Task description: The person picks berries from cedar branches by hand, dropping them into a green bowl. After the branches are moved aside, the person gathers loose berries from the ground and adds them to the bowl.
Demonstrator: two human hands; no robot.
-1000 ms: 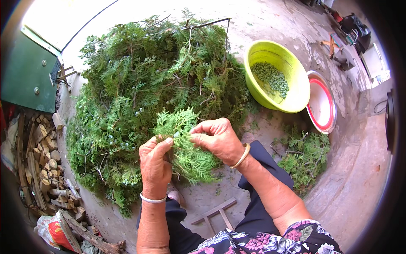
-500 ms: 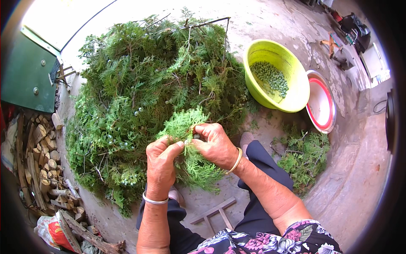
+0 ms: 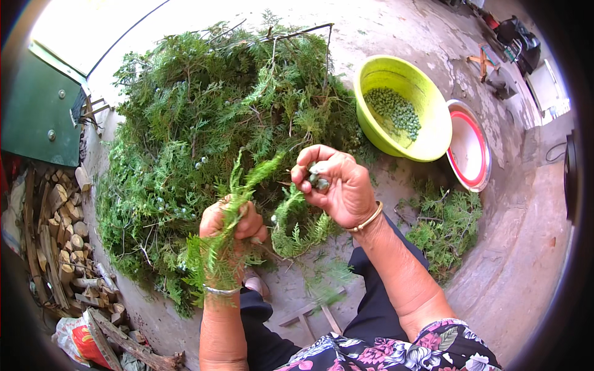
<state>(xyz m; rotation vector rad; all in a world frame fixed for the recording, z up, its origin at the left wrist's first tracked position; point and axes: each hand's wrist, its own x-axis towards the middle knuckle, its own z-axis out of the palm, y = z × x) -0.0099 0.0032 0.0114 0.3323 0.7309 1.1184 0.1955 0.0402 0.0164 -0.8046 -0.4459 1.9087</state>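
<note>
Beyond the right hand (image 3: 346, 195), fingers curled on round grey-green berries (image 3: 320, 182), a lime-yellow plastic basin (image 3: 399, 73) holds more; past left-hand (image 3: 249, 224) fingers clenching feathery green sprigs (image 3: 213, 256), heaped leafy branches (image 3: 179, 117) remain berried.

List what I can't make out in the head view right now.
- Small round green berries in the right hand, head view: count unclear; the hand covers some.
- Feathery green conifer sprig, head view: partly blurred; the left hand hides its gripped part.
- Round white red-banded basin, head view: left side behind the lime-green plastic tub.
- Grey wooden frame, head view: near end hidden by the flowered shirt.
</note>
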